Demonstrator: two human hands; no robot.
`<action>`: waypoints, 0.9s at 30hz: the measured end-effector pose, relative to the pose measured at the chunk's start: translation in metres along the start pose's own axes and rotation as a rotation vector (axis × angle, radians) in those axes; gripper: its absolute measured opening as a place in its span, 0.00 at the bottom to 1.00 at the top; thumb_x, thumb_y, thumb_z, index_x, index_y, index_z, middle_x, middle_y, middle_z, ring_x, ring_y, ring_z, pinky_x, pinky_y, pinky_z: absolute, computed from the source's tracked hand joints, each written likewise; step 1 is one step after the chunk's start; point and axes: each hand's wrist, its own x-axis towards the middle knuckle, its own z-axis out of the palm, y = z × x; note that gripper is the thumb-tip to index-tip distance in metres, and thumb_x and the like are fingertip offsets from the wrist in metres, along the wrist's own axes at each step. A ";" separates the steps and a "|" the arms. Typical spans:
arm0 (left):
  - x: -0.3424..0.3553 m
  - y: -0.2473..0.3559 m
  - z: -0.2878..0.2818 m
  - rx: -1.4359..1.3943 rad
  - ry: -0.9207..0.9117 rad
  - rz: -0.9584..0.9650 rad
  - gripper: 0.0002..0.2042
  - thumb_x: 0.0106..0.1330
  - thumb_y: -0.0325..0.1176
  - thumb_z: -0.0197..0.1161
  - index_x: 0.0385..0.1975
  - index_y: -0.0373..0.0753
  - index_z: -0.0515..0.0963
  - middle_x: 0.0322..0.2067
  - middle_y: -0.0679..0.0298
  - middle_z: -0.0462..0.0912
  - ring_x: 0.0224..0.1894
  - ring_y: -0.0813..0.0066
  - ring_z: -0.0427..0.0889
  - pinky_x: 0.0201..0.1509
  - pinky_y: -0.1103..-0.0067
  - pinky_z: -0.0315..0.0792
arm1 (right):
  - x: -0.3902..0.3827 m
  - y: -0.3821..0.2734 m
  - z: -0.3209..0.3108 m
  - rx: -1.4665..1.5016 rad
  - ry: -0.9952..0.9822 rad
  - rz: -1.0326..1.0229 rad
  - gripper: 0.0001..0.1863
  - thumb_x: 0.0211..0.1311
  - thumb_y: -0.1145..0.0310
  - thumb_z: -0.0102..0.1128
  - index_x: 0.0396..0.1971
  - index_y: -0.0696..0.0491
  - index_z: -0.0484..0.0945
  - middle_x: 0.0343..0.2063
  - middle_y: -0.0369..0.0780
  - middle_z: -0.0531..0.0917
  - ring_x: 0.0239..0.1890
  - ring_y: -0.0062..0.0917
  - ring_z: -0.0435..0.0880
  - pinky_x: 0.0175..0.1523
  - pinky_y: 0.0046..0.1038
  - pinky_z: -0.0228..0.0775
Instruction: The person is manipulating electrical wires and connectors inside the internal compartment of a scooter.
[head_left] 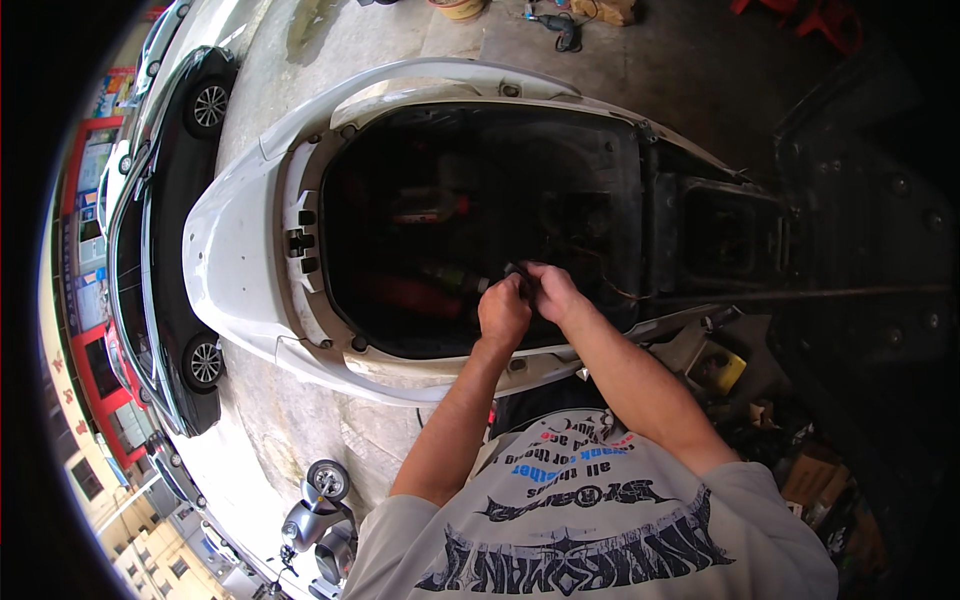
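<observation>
My left hand and my right hand are together over the lower middle of an open, dark under-seat compartment in a white scooter. Both are closed on a small dark object, mostly hidden by my fingers, so I cannot make out what it is. Just left of my hands, a bottle with a green label lies in the shadow. Higher in the compartment is a container with a red end. A thin cable runs to the right of my hands.
A large dark raised panel fills the right side. A power drill lies on the concrete beyond the scooter, near red plastic items. Parked cars line the left; another scooter stands lower left. Boxes are at lower right.
</observation>
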 end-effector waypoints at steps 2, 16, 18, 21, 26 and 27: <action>-0.001 0.001 -0.001 0.009 0.017 0.032 0.04 0.50 0.23 0.57 0.26 0.38 0.75 0.26 0.51 0.80 0.33 0.50 0.80 0.36 0.62 0.73 | 0.001 0.001 -0.001 -0.014 -0.053 -0.014 0.11 0.65 0.74 0.42 0.44 0.58 0.71 0.42 0.42 0.78 0.45 0.31 0.77 0.53 0.34 0.70; 0.005 -0.008 -0.008 -0.127 -0.025 -0.141 0.12 0.50 0.28 0.61 0.35 0.33 0.73 0.33 0.45 0.80 0.39 0.47 0.79 0.44 0.63 0.73 | -0.021 -0.022 -0.013 0.152 -0.199 0.105 0.10 0.60 0.76 0.47 0.40 0.58 0.74 0.34 0.42 0.79 0.37 0.30 0.79 0.43 0.30 0.73; 0.006 -0.008 -0.006 -0.101 -0.020 -0.117 0.13 0.50 0.29 0.61 0.35 0.32 0.74 0.33 0.45 0.80 0.39 0.47 0.79 0.44 0.63 0.73 | -0.028 -0.033 -0.017 -0.113 -0.236 0.166 0.09 0.55 0.76 0.53 0.37 0.59 0.73 0.29 0.41 0.78 0.28 0.28 0.78 0.32 0.28 0.70; 0.007 -0.007 -0.003 -0.071 -0.182 -0.151 0.13 0.51 0.31 0.60 0.36 0.32 0.76 0.32 0.45 0.81 0.40 0.48 0.80 0.45 0.64 0.73 | -0.033 -0.038 -0.021 -0.595 -0.250 -0.008 0.09 0.53 0.77 0.55 0.36 0.58 0.73 0.25 0.39 0.77 0.24 0.27 0.76 0.26 0.27 0.65; 0.008 -0.004 -0.001 -0.083 -0.229 -0.183 0.15 0.52 0.32 0.60 0.39 0.33 0.79 0.36 0.48 0.81 0.43 0.52 0.80 0.48 0.68 0.73 | -0.030 -0.032 -0.024 -0.987 0.002 -0.243 0.15 0.49 0.73 0.60 0.39 0.58 0.76 0.29 0.41 0.81 0.29 0.28 0.79 0.32 0.29 0.69; 0.009 -0.005 -0.001 -0.074 -0.250 -0.185 0.15 0.52 0.32 0.61 0.39 0.34 0.79 0.37 0.48 0.81 0.43 0.53 0.80 0.49 0.68 0.73 | -0.028 -0.033 -0.025 -1.240 0.046 -0.258 0.13 0.51 0.72 0.60 0.37 0.59 0.77 0.30 0.41 0.81 0.30 0.25 0.79 0.35 0.27 0.69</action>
